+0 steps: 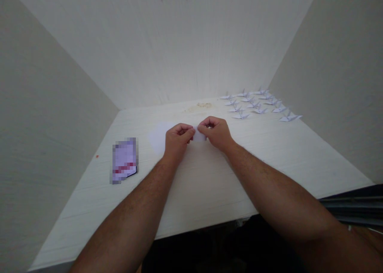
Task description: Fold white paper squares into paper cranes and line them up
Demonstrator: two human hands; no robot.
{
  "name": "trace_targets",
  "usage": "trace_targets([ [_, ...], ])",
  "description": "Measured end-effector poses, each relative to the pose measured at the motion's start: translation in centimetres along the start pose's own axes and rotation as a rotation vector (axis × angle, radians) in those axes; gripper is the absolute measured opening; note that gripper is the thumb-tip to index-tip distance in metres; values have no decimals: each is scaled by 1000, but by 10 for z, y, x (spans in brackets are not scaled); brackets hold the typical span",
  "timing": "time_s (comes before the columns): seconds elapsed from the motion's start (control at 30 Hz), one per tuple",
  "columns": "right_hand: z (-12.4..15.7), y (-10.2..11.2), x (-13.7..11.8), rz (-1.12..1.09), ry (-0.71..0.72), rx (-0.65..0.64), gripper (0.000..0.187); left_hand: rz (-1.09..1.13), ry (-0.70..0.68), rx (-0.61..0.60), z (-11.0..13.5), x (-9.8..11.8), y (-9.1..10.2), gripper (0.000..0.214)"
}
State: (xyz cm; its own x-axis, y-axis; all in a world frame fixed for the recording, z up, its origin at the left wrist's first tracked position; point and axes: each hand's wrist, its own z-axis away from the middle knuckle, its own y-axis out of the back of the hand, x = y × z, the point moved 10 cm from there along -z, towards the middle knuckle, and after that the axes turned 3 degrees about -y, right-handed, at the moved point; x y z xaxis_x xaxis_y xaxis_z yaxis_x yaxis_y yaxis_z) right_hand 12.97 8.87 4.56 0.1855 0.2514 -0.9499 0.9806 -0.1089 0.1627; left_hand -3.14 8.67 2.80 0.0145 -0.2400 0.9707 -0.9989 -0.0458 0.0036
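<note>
The sheet (199,136) and cranes (289,118) look matt paper, the table (206,185) (faintly grained) wood-like.

White folded paper cranes (253,105) stand in rows at the far right of the white table (215,185). A flat, phone-like device (124,159), pixelated over, lies at left, with a small red speck (97,156) farther left. Brownish stains (205,105) mark the surface near the far wall (179,46).
</note>
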Motion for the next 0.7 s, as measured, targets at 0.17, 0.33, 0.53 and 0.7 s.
trace_targets([
  [0.17, -1, -1, 2, -16, 5, -7, 11, -3, 19, 5, 0, 0, 0, 15],
  [0.33, 0, 0, 0, 12, 34, -11, 10, -8, 19, 4, 0, -1, 1, 14],
  [0.53, 0, 0, 1, 34, 17, -15, 12, -44, 21, 22, 1, 0, 3, 15],
  [0.7, 0, -1, 1, 30, 23, -10, 12, -98, 13, 20, 0, 1, 3, 14],
])
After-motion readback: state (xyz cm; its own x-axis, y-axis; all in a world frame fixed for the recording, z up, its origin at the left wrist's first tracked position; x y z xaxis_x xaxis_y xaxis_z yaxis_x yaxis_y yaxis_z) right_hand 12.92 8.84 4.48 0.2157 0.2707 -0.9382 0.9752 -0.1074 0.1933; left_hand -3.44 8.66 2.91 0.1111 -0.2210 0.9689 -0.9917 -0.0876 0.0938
